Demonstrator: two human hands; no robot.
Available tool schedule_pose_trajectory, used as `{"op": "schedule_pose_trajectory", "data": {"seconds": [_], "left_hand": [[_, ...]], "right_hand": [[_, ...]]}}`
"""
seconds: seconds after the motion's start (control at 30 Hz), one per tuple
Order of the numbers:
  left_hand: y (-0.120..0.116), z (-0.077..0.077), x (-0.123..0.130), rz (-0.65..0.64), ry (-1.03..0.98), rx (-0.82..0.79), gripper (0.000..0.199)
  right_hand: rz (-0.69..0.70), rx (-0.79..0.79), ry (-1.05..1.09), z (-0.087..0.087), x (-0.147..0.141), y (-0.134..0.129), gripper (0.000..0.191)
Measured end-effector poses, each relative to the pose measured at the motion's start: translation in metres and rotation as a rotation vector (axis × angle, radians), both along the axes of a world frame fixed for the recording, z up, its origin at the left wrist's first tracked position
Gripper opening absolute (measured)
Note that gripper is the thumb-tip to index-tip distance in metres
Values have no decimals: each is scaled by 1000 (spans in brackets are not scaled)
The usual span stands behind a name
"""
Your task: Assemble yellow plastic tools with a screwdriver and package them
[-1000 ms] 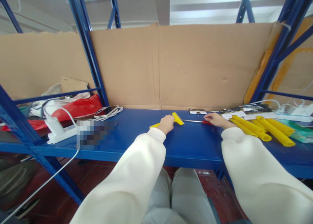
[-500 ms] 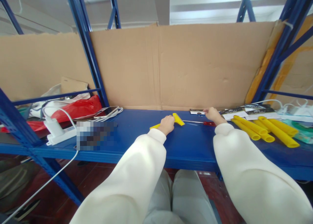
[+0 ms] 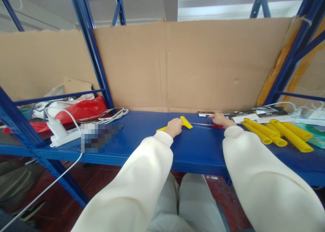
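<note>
A yellow scraper with a T-shaped head (image 3: 187,122) is gripped by its handle in my left hand (image 3: 174,127), low over the blue shelf. Just right of its head lies a screwdriver (image 3: 201,124) with a thin metal shaft and a red handle, the shaft pointing left. My right hand (image 3: 220,119) is on the red handle, with the index finger stretched forward and the other fingers curled down, partly hidden. Beyond the right fingertips, a small black and white packet (image 3: 203,114) rests against the cardboard.
Several yellow tubes (image 3: 291,137) lie at the right, in front of black and white packages (image 3: 271,117). A white power strip (image 3: 66,137), a phone (image 3: 111,113) and a red bag (image 3: 83,109) are at the left. Behind the blue shelf (image 3: 142,137) stands a cardboard wall (image 3: 132,69).
My right hand has come down from beside the small packet onto the screwdriver's red handle. My left hand keeps its hold on the scraper. The view has shifted slightly.
</note>
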State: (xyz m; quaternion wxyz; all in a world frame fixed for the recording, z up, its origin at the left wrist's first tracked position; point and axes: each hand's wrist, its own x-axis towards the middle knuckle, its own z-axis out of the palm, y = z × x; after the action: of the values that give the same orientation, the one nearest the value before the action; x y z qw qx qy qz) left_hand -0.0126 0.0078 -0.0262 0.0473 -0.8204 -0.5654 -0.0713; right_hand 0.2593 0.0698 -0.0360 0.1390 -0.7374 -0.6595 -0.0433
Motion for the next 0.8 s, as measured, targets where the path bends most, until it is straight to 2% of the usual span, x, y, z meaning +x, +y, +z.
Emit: {"op": "schedule_pose_trajectory", "data": {"seconds": [0.1,0.33,0.47,0.63,0.8], "left_hand": [[0,0,0,-3,-3,-6,31],[0,0,0,-40,12,16,31],[-2,1,0,-78,8,39,33],[0,-1,0,-129,4,59,35],[2,-3,1,-144,14,62,35]], "right_hand": [[-28,-92,-24,5,-12,-5,54],[-43,-186,-95,14,-25,-8,53],[-21,-184,-106,12,-23,-4,51],[5,-90,-108,8,-18,3,50],[-2,-151,-110,7,-18,7,43]]}}
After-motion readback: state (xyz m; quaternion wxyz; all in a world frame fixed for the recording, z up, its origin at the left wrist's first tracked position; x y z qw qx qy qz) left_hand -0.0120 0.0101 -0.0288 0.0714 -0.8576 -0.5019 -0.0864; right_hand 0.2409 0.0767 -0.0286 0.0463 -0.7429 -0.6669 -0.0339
